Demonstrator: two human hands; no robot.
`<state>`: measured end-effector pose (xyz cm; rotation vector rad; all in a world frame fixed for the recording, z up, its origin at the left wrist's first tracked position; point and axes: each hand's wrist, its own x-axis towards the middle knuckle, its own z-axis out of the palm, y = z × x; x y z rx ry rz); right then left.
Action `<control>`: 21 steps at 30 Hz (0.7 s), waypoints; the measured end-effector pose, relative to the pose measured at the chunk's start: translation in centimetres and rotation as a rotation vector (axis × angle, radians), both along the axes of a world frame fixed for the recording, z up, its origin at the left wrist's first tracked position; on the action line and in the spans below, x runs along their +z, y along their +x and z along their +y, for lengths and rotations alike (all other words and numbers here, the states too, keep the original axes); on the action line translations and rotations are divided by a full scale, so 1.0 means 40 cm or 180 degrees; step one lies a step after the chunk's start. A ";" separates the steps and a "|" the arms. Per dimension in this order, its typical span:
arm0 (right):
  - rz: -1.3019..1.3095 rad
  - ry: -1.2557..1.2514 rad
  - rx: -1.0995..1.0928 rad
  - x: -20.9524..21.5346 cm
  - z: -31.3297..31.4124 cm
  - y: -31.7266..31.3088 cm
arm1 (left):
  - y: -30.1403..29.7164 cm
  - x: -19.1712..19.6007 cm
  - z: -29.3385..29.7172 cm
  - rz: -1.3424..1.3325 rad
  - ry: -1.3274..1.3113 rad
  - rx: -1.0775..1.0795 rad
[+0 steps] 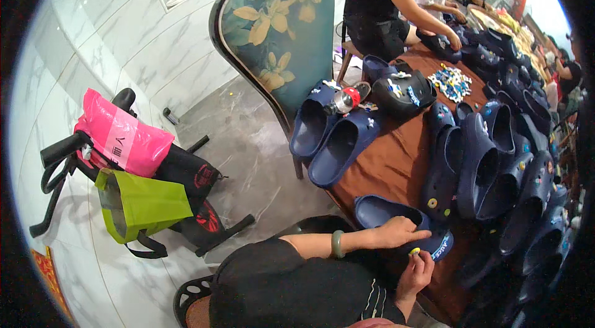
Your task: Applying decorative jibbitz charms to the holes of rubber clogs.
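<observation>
A navy clog (387, 210) lies at the brown-covered table's near edge, its toe bearing light-coloured lettering. My left hand (396, 233), with a green bangle at the wrist, grips this clog around its upper; some of the fingers are hidden in the opening. Close beside the toe, my right hand (416, 273) pinches a small yellow-and-white shoe charm (414, 252) between thumb and fingertips. The charm is at the clog's side; whether it touches the clog I cannot tell.
Many navy clogs (477, 167) crowd the table's right side. Farther up lie a pile of small charms (451, 83), a black clog (406, 94) and a bottle (347, 99). A high-backed chair (279, 37) stands left, beyond a pink package (124, 133) and green bag (145, 204). Co-workers sit along the table.
</observation>
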<state>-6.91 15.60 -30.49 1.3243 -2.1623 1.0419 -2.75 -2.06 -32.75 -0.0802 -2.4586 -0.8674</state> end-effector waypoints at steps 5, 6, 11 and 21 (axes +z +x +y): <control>-0.0249 0.0300 -0.0106 0.045 -0.047 0.027 | 0.001 0.066 -0.008 -0.0618 0.0125 0.0227; -0.0231 0.0290 -0.0096 0.059 -0.048 0.032 | -0.001 0.066 -0.010 -0.0890 0.0660 0.0303; 0.0001 0.0406 -0.0181 0.089 -0.044 0.049 | 0.032 0.081 -0.034 -0.1063 0.1524 -0.0236; -0.0026 0.0815 -0.0037 0.090 -0.003 0.048 | 0.035 0.074 -0.009 -0.1222 0.1605 -0.0261</control>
